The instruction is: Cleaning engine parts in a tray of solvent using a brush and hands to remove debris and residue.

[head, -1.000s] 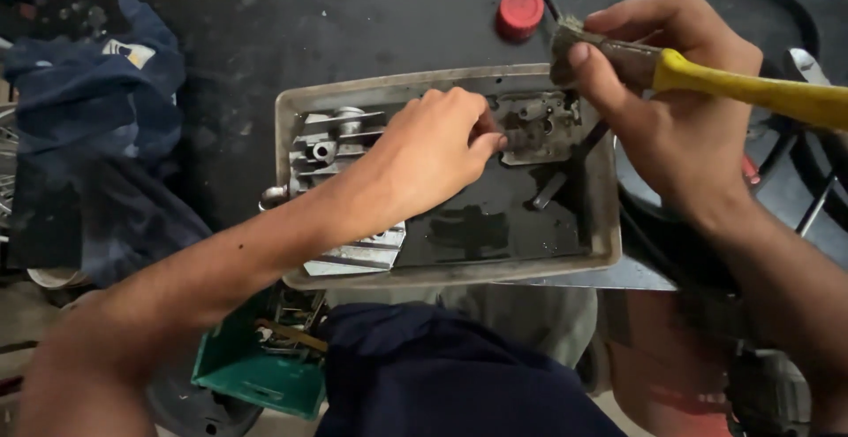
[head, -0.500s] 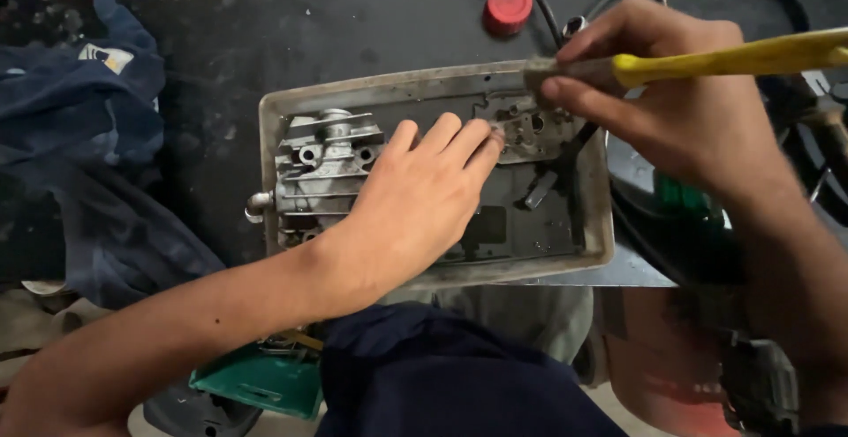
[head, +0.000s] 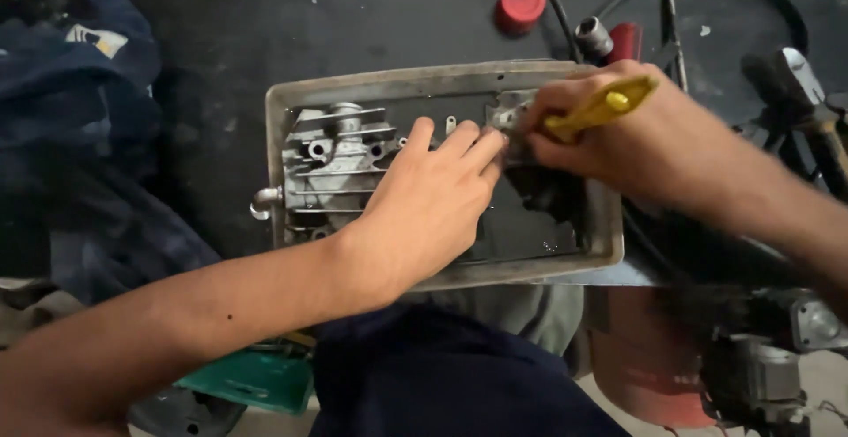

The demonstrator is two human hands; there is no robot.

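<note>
Two bare hands meet over the shallow grey metal tray on your dark workbench. Your left hand lies flat and open, fingers spread, tips pressing a small dull metal part near the tray's far rim, holding nothing. Your right hand is closed tight around a tool with a smooth yellow plastic handle, its tip at that same part. A ribbed, finned aluminium casting sits at the tray's left end.
</note>
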